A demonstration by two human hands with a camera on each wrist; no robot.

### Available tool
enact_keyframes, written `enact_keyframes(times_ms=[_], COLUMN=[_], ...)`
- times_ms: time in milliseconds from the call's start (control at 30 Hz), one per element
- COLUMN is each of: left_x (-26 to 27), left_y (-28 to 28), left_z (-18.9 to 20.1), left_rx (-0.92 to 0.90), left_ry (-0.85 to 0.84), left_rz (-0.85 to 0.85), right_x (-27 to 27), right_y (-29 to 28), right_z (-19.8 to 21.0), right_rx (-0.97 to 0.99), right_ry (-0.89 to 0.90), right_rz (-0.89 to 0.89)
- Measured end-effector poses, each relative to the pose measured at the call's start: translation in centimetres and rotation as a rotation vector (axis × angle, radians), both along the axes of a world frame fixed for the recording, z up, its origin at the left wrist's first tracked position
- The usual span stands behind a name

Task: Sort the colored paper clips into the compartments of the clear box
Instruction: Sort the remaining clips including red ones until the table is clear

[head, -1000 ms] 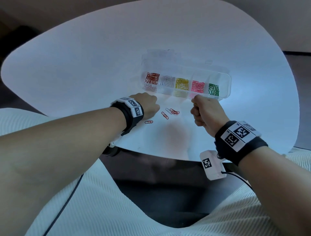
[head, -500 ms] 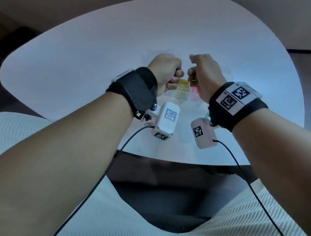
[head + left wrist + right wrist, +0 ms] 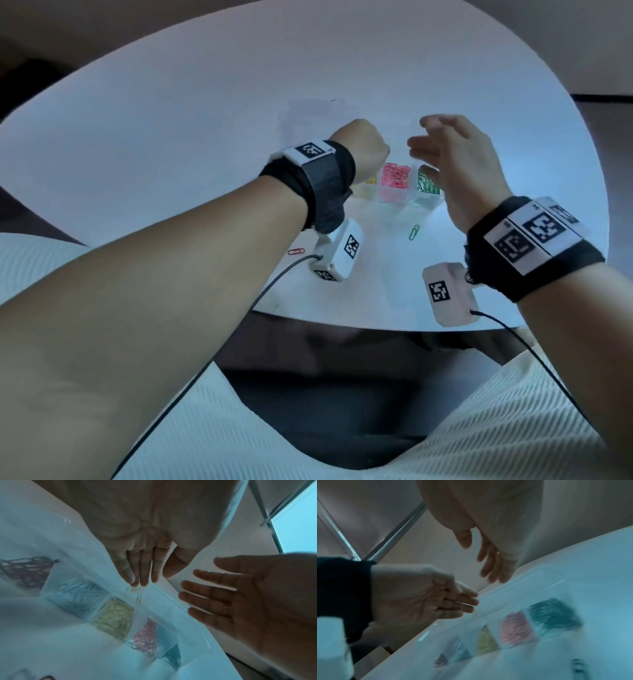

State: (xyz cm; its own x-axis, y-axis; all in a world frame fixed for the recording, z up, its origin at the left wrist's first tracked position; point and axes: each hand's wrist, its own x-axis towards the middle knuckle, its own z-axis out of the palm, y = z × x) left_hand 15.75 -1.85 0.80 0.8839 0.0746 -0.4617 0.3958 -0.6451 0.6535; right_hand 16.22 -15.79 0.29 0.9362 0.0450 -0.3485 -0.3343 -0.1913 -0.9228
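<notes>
Partly hidden: clear box (image 3: 394, 197) | left hand (image 3: 363, 150) covers red compartment

The place looked like a plain indoor room set up for recording, though the kind of room could not be told for sure. A white, rounded surface (image 3: 171, 137) stood before a seated person, whose lap in pale ribbed cloth (image 3: 513, 428) showed below its near edge. Beyond the far edge ran bare beige walls (image 3: 513, 34) and a dark floor strip. Both wrists wore black bands with printed square markers (image 3: 527, 236), and small white camera units (image 3: 337, 251) with black cables (image 3: 205, 359) hung under them. The wrist views showed a plain ceiling with metal rails (image 3: 392, 534) and a bright panel (image 3: 298, 520).
</notes>
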Motion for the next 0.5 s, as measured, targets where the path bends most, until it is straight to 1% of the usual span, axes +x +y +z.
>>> enact_keyframes(times_ms=[67, 100, 200, 300, 367, 400, 500], left_x=[-0.4, -0.7, -1.8, -3.1, -4.5, -5.2, -6.7], left_y=[0.2, 0.5, 1.4, 2.5, 3.5, 4.1, 6.5], left_z=[-0.1, -0.1, 0.6, 1.5, 1.3, 0.9, -0.8], left_rx=[0.01, 0.015, 0.005, 0.032, 0.093, 0.128, 0.241], left_ry=[-0.048, -0.1, -0.251, -0.321, -0.289, -0.252, -0.131], left_rz=[-0.054, -0.063, -0.045, -0.041, -0.094, -0.127, -0.168], right_x=[-0.9, -1.3, -1.7, -1.7, -2.0, -2.3, -2.9], right_y=[-1.5, -2.1, -3.0, -3.2, -3.3, -3.4, -3.9], right_z=[0.5, 0.7, 0.6, -0.5, -1.3, -1.9, -3.5], right_rx=[0.0, -0.04, -0.268, -0.533, -0.701, -0.767, -0.908], right_ry=[0.023, 0.024, -0.002, -0.012, -0.031, -0.039, -0.034], right_rz=[0.073, 0.128, 0.293, 0.438, 0.521, 0.535, 0.565])
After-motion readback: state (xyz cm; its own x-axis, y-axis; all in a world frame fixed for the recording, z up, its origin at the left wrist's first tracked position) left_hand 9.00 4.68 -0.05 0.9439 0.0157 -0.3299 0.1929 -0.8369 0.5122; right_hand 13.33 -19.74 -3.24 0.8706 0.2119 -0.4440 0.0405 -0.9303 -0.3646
